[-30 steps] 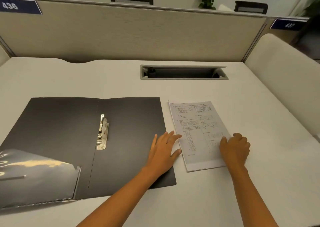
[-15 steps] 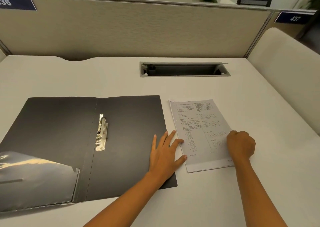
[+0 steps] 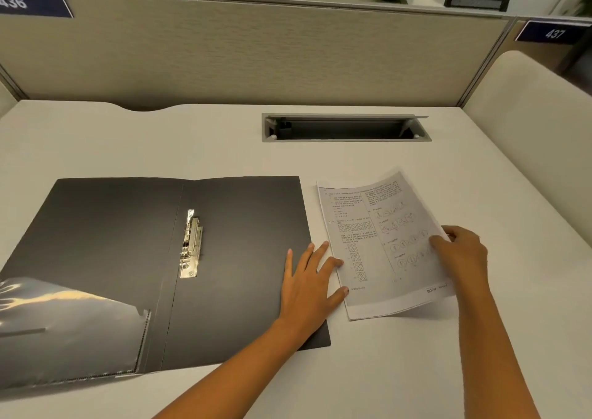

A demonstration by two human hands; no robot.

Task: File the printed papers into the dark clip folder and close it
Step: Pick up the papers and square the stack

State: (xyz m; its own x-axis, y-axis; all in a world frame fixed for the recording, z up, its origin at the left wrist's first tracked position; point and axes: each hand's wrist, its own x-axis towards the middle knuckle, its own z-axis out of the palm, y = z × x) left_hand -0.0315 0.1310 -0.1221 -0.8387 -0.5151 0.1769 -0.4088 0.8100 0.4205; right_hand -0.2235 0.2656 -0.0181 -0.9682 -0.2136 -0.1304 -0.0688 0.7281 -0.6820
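Observation:
The dark clip folder [image 3: 96, 242] lies open and flat on the white desk, its metal clip [image 3: 191, 244] beside the spine and a clear plastic pocket [image 3: 64, 325] at its lower left. My left hand [image 3: 309, 287] rests flat with spread fingers on the folder's right edge, its fingertips touching the left edge of the printed papers [image 3: 362, 245]. My right hand [image 3: 461, 255] pinches the papers' right edge, thumb on top. That right side is lifted off the desk and casts a shadow underneath.
A recessed grey cable tray [image 3: 346, 127] opens in the desk behind the papers. A beige partition [image 3: 256, 50] stands at the back, a cream padded divider [image 3: 538, 124] on the right. Bare desk surface [image 3: 400, 370] lies near me.
My right hand went from resting as a fist on the papers to pinching their right edge and lifting it. My left hand slid slightly toward the papers. The folder stayed put.

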